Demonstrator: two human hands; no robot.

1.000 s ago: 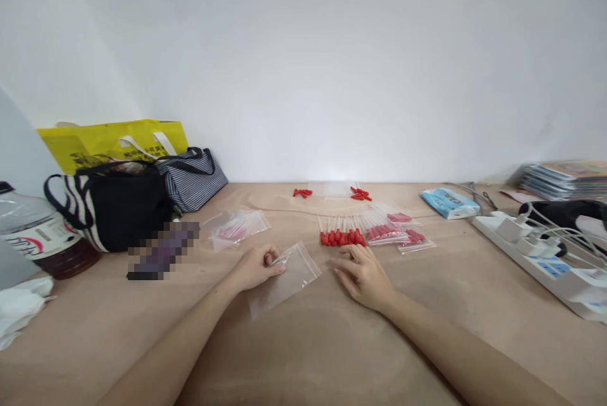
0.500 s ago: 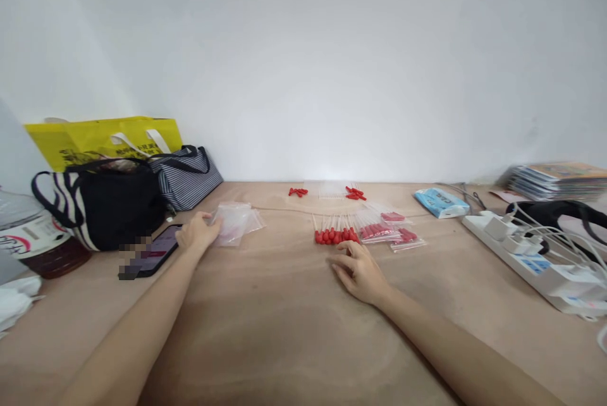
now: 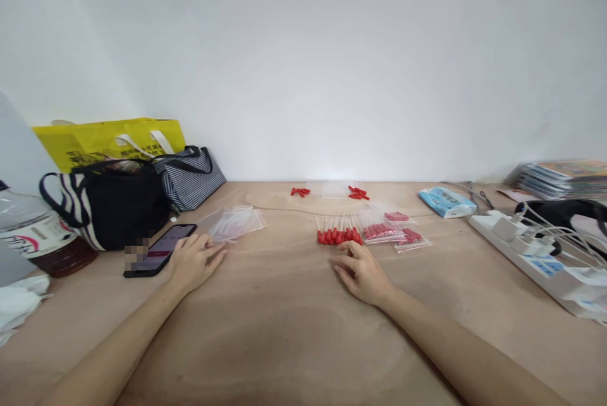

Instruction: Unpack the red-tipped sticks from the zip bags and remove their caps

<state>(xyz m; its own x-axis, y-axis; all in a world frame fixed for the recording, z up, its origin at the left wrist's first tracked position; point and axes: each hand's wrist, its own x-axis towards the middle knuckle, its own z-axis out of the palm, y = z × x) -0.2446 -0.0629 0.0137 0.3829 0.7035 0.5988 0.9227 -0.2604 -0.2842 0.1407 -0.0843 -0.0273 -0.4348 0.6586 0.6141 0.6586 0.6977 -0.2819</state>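
My left hand (image 3: 195, 262) rests on the table beside the phone (image 3: 159, 253), fingers loosely bent and apart, nothing seen in it. Just beyond its fingertips lies a loose pile of clear plastic zip bags (image 3: 239, 222). Over to the right, my right hand (image 3: 361, 272) lies relaxed with thumb and fingers apart. Its fingertips are close to a row of droppers (image 3: 337, 236), red bulbs toward me and thin clear stems pointing to the wall. Beside the row are filled bags of droppers (image 3: 383, 231). Whether the right fingertips touch a bulb I cannot tell.
Loose red bulbs (image 3: 300, 191) and thin clear tubes (image 3: 334, 189) lie near the wall. A blue tissue pack (image 3: 446, 202) and a white power strip (image 3: 545, 264) stand right. At left are a black bag (image 3: 118, 210), a striped bag (image 3: 192, 179) and a bottle (image 3: 42, 229).
My left hand has drawn back toward me off the plastic bags, which now lie more spread out. The right hand has hardly moved. The view has shifted slightly.
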